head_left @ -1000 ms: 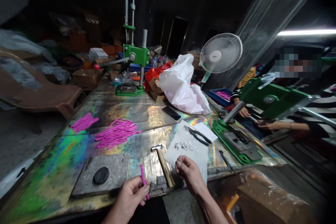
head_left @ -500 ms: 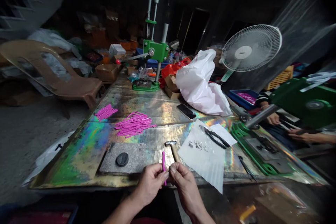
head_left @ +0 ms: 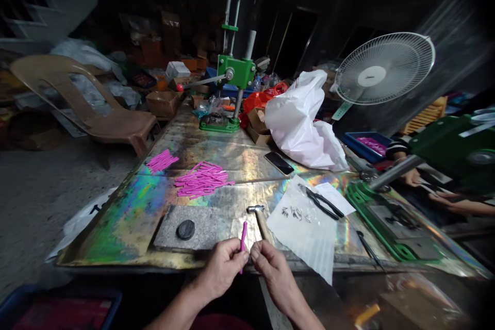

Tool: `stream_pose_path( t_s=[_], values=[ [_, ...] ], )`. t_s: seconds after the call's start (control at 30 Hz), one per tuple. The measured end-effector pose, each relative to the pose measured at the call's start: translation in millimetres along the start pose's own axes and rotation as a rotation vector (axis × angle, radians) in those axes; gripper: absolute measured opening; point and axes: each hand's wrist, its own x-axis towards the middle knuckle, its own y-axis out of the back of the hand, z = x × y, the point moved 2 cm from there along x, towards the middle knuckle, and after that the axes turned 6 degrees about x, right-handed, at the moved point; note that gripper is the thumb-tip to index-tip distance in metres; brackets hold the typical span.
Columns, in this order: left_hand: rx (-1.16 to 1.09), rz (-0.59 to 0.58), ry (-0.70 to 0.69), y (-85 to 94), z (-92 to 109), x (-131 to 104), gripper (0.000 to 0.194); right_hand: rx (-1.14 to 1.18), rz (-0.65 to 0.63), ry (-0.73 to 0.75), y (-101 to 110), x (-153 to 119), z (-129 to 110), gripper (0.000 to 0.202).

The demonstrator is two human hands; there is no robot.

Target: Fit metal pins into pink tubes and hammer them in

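At the table edge (head_left: pixel 135 263), left hand (head_left: pixel 221 269) pinches a part-hidden pink strip (head_left: pixel 243 236), right hand (head_left: pixel 276 274) curled, hold unclear

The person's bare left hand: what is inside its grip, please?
Inside the bare left hand is one narrow magenta strip. Its upper length shows above the grip, a short end below; the part between is covered and cannot be seen.

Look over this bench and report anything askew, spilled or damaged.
The white sheet lies askew, one corner hanging past the near edge of the table. That looks odd because small metal pieces lie loose on it. Nothing looks plainly spilled or damaged.
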Motion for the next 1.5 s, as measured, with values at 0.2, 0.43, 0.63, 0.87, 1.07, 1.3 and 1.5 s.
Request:
stream_pose_path(
  t_s=[0.2,0.43,0.63,0.87,1.07,1.3,1.5],
  values=[
    [-0.074,0.011,0.017,3.5,-4,-1,0.029,0.042,-0.012,-0.030,-7,-1,3,0.031],
    [-0.354,0.150,0.095,9.5,-8,-1,0.026,0.155,0.006,-0.080,-18,-6,3,0.036],
    [-0.500,0.199,0.111,9.7,-10,-1,0.023,0.207,0.030,-0.121,-22,-6,7,0.039],
    [-0.515,0.198,0.116,8.1,-10,-2,0.023,0.244,0.043,-0.135,-22,-6,6,0.040],
    [-0.503,0.213,0.113,6.6,-11,-2,0.024,0.348,0.058,-0.146,-23,-6,16,0.036],
    [-0.453,0.258,0.049,6.5,-11,-1,0.024,0.557,0.086,-0.142,-28,-4,21,0.030],
    [-0.458,0.276,0.053,6.3,-11,-1,0.023,0.659,0.078,-0.139,-31,-2,22,0.030]
  ],
)
